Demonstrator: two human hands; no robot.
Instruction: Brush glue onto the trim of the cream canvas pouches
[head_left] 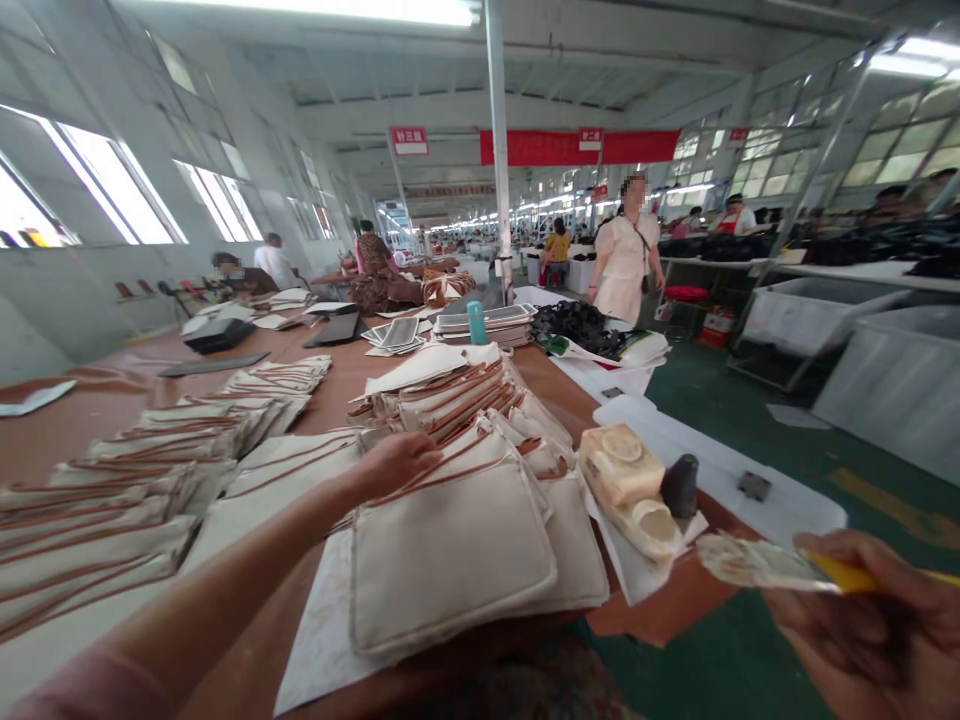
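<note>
Glue-smeared brush (757,562) sits pinched in our right hand (877,600); our left hand (397,462), fingers curled together, touches the cream fabric pieces (454,555) on the brown counter (289,590).

Your right hand (885,612) is running off the right edge and is hiding part of the yellow-handled brush (761,563).

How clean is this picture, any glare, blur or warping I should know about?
Head view: the left windows and overhead tube light are blown out white; head view: wide-angle stretching makes things near the edges lean; head view: the right hand and yellow-handled brush look soft, and the far background is hazy.
</note>
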